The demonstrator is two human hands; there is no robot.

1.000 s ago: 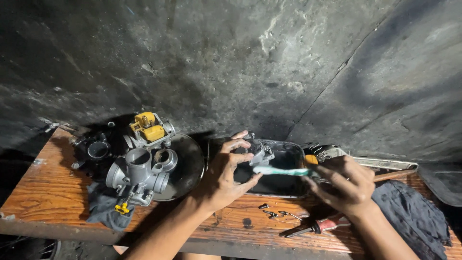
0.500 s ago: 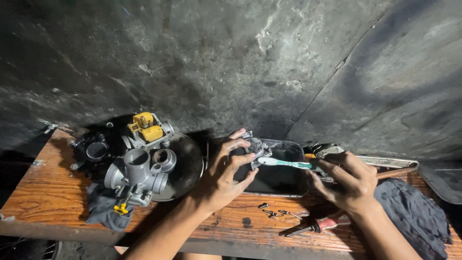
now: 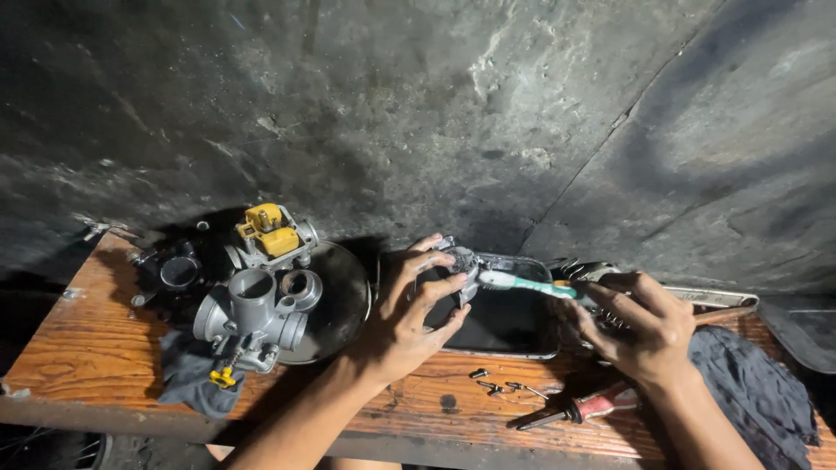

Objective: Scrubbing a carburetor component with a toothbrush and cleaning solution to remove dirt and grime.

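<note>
In the head view, the left hand (image 3: 416,313) is closed around a small grey metal part (image 3: 460,263), fingers curled over it, holding it above the near-left end of a dark tray (image 3: 509,326). The right hand (image 3: 640,326) is clamped on the handle of a toothbrush (image 3: 531,285), whose white head touches the part. Against the pictures from a second and half a second ago, the brush has shifted: its head sat lower and a little short of the part, and now it rests right on it, while the left hand has turned the part slightly toward the bristles. The hands remain apart, each on its own thing, so the scrubbing looks to be under way rather than finished. On the wooden tabletop (image 3: 78,339), left of the tray, a carburettor body (image 3: 252,318) lies on a dark round dish, with a yellow-topped piece (image 3: 268,231) just behind it. Small screws (image 3: 498,385) lie near the tray's front edge, a red-handled screwdriver (image 3: 583,407) beside them, and a dark rag (image 3: 749,383) at the right.
</note>
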